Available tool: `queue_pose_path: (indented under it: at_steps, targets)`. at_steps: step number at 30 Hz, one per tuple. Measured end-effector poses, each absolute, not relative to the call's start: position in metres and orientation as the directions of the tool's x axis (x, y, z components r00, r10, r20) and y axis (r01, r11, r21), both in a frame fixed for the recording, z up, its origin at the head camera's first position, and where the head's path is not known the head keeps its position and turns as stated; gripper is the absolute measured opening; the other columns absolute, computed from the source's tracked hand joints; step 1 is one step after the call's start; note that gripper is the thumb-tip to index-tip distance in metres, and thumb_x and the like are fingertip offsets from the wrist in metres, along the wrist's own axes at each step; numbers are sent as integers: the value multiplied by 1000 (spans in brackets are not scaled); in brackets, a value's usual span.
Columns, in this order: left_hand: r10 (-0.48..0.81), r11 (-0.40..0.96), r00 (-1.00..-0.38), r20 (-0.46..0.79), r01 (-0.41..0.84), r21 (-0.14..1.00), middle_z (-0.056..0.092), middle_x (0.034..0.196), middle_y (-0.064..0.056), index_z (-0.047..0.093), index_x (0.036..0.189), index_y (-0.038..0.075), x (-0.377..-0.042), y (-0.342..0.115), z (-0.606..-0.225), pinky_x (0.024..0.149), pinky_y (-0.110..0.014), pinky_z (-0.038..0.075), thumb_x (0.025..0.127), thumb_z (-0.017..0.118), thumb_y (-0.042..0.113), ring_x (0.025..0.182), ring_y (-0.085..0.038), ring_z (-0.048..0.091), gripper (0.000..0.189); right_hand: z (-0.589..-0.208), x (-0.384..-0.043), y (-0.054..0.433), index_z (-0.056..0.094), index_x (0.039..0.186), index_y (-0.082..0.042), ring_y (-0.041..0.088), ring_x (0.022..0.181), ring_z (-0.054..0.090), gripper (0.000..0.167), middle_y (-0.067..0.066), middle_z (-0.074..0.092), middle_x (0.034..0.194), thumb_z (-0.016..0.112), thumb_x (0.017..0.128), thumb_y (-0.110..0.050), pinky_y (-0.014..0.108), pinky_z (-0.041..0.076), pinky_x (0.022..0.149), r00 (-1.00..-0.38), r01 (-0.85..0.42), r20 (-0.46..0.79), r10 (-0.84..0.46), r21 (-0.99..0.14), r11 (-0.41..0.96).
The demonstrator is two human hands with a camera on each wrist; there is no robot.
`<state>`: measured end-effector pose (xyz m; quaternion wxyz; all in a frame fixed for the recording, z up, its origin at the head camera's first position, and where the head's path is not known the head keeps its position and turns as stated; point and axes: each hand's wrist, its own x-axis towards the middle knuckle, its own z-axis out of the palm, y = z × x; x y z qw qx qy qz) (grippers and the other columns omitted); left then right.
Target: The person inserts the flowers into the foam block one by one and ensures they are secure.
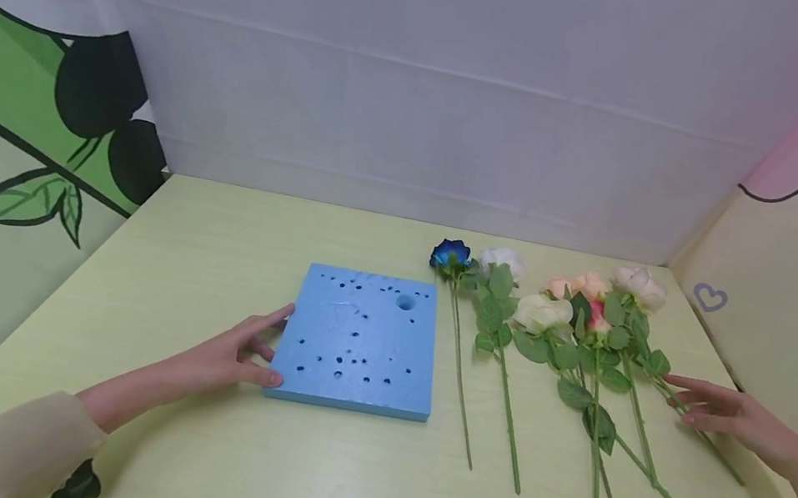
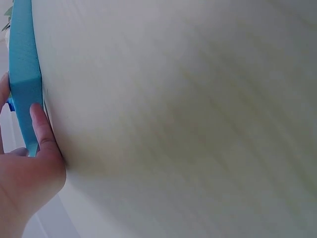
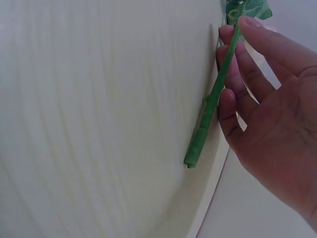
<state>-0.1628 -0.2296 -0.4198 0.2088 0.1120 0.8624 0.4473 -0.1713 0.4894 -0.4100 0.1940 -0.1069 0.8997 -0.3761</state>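
Note:
A square blue foam board (image 1: 388, 332) with several holes in its top lies on the table. My left hand (image 1: 253, 350) rests at its left edge, thumb at the near corner and fingers spread along the side. In the left wrist view the fingers of that hand (image 2: 32, 181) touch the board's side (image 2: 25, 57). At the right my right hand (image 1: 728, 419) pinches a rose's green stem (image 3: 210, 101) between thumb and fingertips, the cut end pointing back toward me. This stem runs up into the leaves below a pale pink rose (image 1: 639, 287).
Right of the board lie a blue rose (image 1: 450, 254) and a white rose (image 1: 501, 259), stems toward me. Beside them, a cream rose (image 1: 544, 313), a peach one (image 1: 589, 285) and a red-pink one (image 1: 598, 317) overlap with crossing stems. A pale curtain (image 1: 416, 117) hangs behind the table.

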Motion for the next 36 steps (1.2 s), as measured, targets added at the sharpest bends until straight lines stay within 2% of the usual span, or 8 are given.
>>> queue_pose_path:
  at_steps: [3,9,16,26,36]
  targets:
    - [375,575,-890,-261,3,818,21,161,-13,12,159,35,-163,-229,-420,85,-30,49,85,76,37,122,-27,50,98,-409,-172,488,35,153,-10,-6,104,61,54,-29,58,120,53,102,-15,23,48,78,-897,-50,-271,-350,-723,689]
    - [367,577,-891,-267,-7,816,21,161,-13,13,159,36,-163,-230,-422,86,-31,48,85,76,37,122,-26,49,98,-407,-173,489,37,151,-9,-10,105,57,54,-31,56,121,54,101,-13,22,48,77,-899,-69,-255,-357,-722,689]
    - [378,570,-888,-261,1,822,20,162,-12,12,159,36,-163,-230,-421,85,-30,49,85,76,36,123,-27,48,98,-404,-178,492,38,152,-14,-11,105,56,52,-29,59,119,52,102,-12,20,49,78,-876,-68,-286,-388,-723,688]
    - [377,574,-888,-264,0,819,20,161,-13,12,159,35,-162,-228,-417,85,-30,49,85,76,37,123,-27,48,98,-396,-183,491,35,153,-16,1,100,63,52,-15,64,116,48,103,-9,19,51,80,-853,-49,-293,-432,-780,624]
    - [377,580,-887,-267,1,815,21,160,-15,11,160,32,-161,-227,-416,86,-31,48,85,76,38,123,-28,49,98,-381,-182,483,36,152,-12,5,97,63,53,-13,62,115,53,101,-12,22,53,77,-898,-68,-262,-353,-711,700]
